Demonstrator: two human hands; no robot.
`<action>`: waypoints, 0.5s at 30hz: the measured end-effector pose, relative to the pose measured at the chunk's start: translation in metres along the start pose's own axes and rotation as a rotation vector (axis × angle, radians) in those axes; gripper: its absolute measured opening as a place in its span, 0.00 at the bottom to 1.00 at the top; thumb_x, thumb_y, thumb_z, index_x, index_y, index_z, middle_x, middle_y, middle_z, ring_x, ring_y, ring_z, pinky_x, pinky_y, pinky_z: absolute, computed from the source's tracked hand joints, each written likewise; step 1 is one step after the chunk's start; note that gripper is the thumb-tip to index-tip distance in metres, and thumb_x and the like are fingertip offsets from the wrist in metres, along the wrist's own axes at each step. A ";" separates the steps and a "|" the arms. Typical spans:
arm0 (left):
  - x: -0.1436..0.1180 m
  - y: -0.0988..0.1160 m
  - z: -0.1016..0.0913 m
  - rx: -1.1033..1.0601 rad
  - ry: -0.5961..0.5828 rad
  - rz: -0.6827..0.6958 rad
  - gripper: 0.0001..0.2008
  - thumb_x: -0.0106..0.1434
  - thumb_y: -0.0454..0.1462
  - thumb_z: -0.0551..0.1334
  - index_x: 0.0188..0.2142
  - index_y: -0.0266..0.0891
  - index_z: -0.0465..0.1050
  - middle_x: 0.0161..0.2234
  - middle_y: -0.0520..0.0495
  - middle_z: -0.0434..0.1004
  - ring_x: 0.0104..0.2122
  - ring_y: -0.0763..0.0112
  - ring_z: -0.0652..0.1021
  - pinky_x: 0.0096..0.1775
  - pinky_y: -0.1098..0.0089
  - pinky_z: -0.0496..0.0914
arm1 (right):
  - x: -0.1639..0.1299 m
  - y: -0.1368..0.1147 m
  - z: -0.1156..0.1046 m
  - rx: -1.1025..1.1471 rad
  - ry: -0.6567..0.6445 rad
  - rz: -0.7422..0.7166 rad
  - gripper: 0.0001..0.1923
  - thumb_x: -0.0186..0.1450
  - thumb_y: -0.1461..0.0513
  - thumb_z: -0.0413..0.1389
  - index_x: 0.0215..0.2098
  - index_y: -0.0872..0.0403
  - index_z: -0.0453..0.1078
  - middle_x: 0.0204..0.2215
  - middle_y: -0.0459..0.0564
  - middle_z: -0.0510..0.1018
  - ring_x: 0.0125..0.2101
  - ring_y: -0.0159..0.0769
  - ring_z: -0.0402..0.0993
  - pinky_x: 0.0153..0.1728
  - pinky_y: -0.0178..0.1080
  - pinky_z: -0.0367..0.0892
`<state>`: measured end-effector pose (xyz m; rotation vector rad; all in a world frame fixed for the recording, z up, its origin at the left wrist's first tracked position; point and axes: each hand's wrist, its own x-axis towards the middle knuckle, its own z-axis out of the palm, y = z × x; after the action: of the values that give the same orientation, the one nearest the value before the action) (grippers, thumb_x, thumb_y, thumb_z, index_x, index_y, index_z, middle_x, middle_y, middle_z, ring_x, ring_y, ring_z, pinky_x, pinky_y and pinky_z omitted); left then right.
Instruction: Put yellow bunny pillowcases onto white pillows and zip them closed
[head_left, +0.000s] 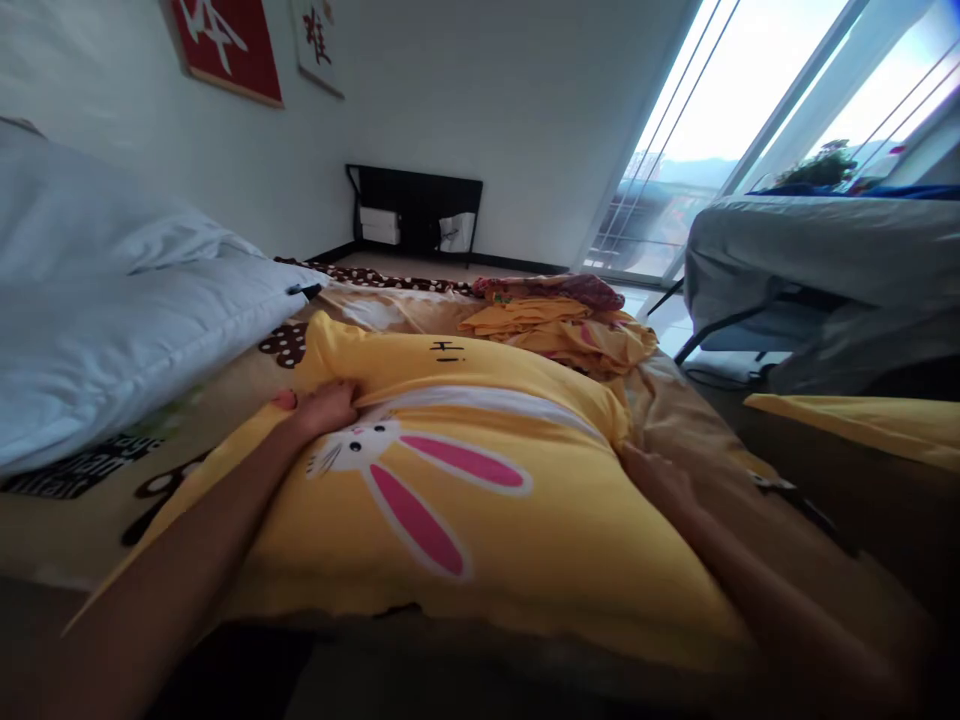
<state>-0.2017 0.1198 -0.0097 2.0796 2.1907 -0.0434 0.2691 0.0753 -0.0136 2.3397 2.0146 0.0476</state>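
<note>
the yellow pillow point(480, 500) with a pink-eared rabbit print lies on the bed point(750, 450), its long axis running from 8 to 2 o'clock. the left hand point(324, 408) pinches a fold of its cover at 10 o'clock, nearer the print, while the right hand point(656, 475) rests flat on the edge at 3 o'clock, grasping nothing that i can tell. a white duvet point(112, 320) crowds it at 9 o'clock, with folded yellow cloth point(562, 335) at 1 o'clock.

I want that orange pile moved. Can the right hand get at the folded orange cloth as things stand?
Probably yes: the right hand rests at the yellow pillow edge, and nothing stands between it and the folded orange cloth beyond.
</note>
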 end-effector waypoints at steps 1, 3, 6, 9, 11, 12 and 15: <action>-0.001 -0.001 0.005 0.006 -0.008 0.007 0.18 0.58 0.36 0.56 0.48 0.36 0.69 0.50 0.34 0.72 0.50 0.51 0.72 0.48 0.57 0.67 | 0.001 -0.001 0.005 -0.008 -0.041 -0.019 0.11 0.65 0.62 0.50 0.40 0.55 0.73 0.34 0.63 0.79 0.36 0.51 0.78 0.35 0.46 0.67; -0.003 -0.003 0.006 0.002 0.007 0.017 0.17 0.59 0.35 0.55 0.48 0.35 0.69 0.51 0.34 0.71 0.51 0.51 0.72 0.49 0.57 0.67 | 0.010 -0.002 -0.001 -0.033 -0.076 -0.017 0.08 0.63 0.63 0.52 0.33 0.55 0.73 0.30 0.59 0.79 0.33 0.49 0.78 0.32 0.44 0.68; -0.014 0.005 -0.012 0.000 0.090 0.005 0.17 0.58 0.36 0.55 0.47 0.34 0.69 0.51 0.33 0.70 0.52 0.49 0.71 0.50 0.54 0.66 | 0.025 -0.011 -0.048 -0.057 0.030 -0.042 0.09 0.63 0.61 0.54 0.36 0.58 0.73 0.34 0.63 0.79 0.36 0.52 0.77 0.34 0.45 0.68; -0.038 0.037 -0.040 -0.134 0.357 0.157 0.14 0.58 0.36 0.55 0.43 0.35 0.70 0.47 0.37 0.72 0.48 0.53 0.73 0.51 0.57 0.66 | 0.023 -0.041 -0.092 -0.020 0.278 -0.171 0.18 0.69 0.57 0.46 0.51 0.57 0.67 0.50 0.61 0.73 0.49 0.48 0.71 0.45 0.44 0.64; -0.056 0.068 -0.049 -0.307 0.487 0.431 0.15 0.61 0.35 0.52 0.45 0.36 0.70 0.47 0.40 0.73 0.48 0.60 0.73 0.53 0.63 0.65 | 0.010 -0.072 -0.093 0.083 0.471 -0.387 0.18 0.71 0.56 0.41 0.46 0.54 0.69 0.46 0.56 0.75 0.46 0.41 0.71 0.46 0.41 0.63; -0.063 0.084 -0.048 -0.360 0.455 0.584 0.16 0.63 0.36 0.50 0.47 0.37 0.70 0.47 0.42 0.73 0.48 0.62 0.73 0.53 0.65 0.64 | 0.002 -0.088 -0.083 0.136 0.502 -0.541 0.18 0.71 0.56 0.40 0.42 0.54 0.70 0.42 0.54 0.76 0.43 0.39 0.72 0.45 0.40 0.62; -0.070 0.117 -0.027 -0.341 0.140 0.761 0.18 0.68 0.43 0.48 0.47 0.39 0.73 0.46 0.43 0.76 0.46 0.62 0.74 0.50 0.66 0.65 | -0.019 -0.126 -0.034 0.161 0.335 -0.798 0.19 0.71 0.56 0.42 0.36 0.55 0.71 0.35 0.54 0.77 0.38 0.38 0.71 0.42 0.39 0.63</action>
<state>-0.0836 0.0596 0.0314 2.5784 1.2035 0.5126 0.1402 0.0758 0.0134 1.4909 3.0579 0.2602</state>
